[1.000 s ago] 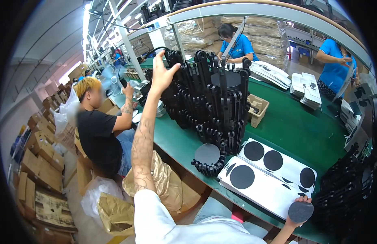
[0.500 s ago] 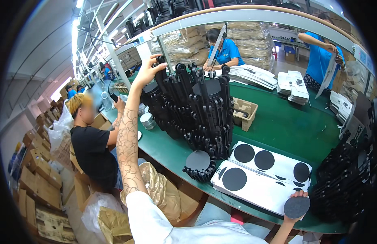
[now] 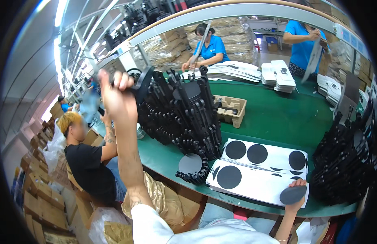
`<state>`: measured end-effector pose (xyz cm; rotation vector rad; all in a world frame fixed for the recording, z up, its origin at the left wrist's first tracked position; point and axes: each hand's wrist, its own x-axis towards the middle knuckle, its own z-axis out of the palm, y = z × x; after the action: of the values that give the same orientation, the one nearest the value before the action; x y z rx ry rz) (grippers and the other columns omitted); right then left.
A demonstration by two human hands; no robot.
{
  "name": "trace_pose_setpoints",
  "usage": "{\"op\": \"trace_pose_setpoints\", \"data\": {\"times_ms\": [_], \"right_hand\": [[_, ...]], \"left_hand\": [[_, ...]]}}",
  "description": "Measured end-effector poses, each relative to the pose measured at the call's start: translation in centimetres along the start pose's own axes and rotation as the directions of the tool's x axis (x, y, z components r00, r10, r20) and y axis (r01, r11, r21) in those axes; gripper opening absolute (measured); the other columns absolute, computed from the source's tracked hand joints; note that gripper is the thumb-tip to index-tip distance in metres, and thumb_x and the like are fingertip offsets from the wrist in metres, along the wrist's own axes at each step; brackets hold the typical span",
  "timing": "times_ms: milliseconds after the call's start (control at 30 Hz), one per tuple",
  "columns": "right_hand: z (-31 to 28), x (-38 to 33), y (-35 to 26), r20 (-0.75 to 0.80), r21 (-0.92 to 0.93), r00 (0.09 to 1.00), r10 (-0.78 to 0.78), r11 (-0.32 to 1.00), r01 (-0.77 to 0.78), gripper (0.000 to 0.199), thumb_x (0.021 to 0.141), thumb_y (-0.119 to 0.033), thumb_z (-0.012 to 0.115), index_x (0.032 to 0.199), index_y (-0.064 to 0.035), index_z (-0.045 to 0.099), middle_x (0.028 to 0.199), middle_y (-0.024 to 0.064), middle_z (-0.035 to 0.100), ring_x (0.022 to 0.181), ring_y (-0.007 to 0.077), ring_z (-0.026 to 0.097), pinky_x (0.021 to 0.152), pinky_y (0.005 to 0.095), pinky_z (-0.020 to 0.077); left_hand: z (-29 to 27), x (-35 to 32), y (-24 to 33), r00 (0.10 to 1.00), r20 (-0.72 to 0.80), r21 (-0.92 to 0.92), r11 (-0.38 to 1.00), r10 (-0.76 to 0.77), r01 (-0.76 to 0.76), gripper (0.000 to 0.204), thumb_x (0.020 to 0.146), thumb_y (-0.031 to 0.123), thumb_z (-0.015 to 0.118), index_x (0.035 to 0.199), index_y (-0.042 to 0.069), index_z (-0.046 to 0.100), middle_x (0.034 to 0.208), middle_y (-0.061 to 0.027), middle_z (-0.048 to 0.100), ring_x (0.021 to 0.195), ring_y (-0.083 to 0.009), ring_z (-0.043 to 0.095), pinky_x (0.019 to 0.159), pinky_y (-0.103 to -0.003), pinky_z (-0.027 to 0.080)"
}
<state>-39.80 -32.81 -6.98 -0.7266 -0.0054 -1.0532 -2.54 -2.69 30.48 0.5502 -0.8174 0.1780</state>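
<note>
My left hand (image 3: 117, 95), raised high at the left and smeared by motion, has its fingers closed round a black plastic part with a round plate (image 3: 145, 82). That part is tilted at the near left of the tall stack of black parts (image 3: 190, 110). Low on the right, my right hand (image 3: 296, 203) grips a dark grey round pad (image 3: 293, 195) by its edge, over white backing sheets (image 3: 253, 185). Black round stickers (image 3: 229, 177) lie on these sheets. Beside them on the bench sits a black part with a grey disc face (image 3: 190, 163).
More black parts (image 3: 343, 171) are piled at the right. A tan bin (image 3: 233, 116) stands behind the stack on the green bench (image 3: 274, 118). Across it lie stacked white sheets (image 3: 278, 77). Two people in blue work there; a person in black (image 3: 87, 154) sits left.
My left hand has lifted a black part off the stack and drawn it nearer and to the left. The pad in my right hand has tilted flatter. The whole view has shifted slightly.
</note>
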Motion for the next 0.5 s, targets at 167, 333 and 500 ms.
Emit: {"op": "trace_pose_setpoints", "data": {"times_ms": [167, 333, 500], "right_hand": [[3.5, -0.1, 0.1, -0.002, -0.233, 1.000, 0.029, 0.972, -0.029, 0.020, 0.085, -0.011, 0.064, 0.091, -0.0070, 0.046, 0.086, 0.0042, 0.047, 0.082, 0.0185, 0.054, 0.078, 0.0323, 0.0463], [6.8, -0.7, 0.4, 0.039, -0.193, 0.996, 0.078, 0.979, -0.069, 0.018, 0.080, 0.002, 0.063, 0.089, -0.0046, 0.049, 0.085, 0.0065, 0.052, 0.081, 0.0214, 0.059, 0.081, 0.0374, 0.0503], [8.5, -1.4, 0.3, -0.045, -0.142, 0.991, 0.128, 0.981, -0.133, 0.026, 0.084, -0.012, 0.073, 0.088, -0.0062, 0.048, 0.083, 0.0050, 0.052, 0.076, 0.0188, 0.059, 0.074, 0.0310, 0.0490]], "left_hand": [[2.2, -12.0, 3.9, 0.972, -0.044, -0.458, 0.869, -0.230, 0.185, 0.027, 0.105, 0.031, 0.044, 0.098, 0.006, 0.048, 0.063, 0.0042, 0.034, 0.049, -0.0035, 0.033, 0.052, -0.021, 0.031], [3.7, -17.7, 0.4, 0.863, -0.158, -0.582, 0.751, -0.480, 0.311, 0.036, 0.105, 0.037, 0.040, 0.107, 0.003, 0.050, 0.063, 0.0037, 0.033, 0.046, -0.0046, 0.033, 0.048, -0.023, 0.032], [3.5, -25.9, -9.1, 0.518, -0.023, -0.747, 0.359, -0.855, 0.560, 0.038, 0.104, 0.037, 0.044, 0.098, 0.002, 0.057, 0.061, 0.0047, 0.038, 0.049, -0.0043, 0.041, 0.055, -0.023, 0.037]]}}
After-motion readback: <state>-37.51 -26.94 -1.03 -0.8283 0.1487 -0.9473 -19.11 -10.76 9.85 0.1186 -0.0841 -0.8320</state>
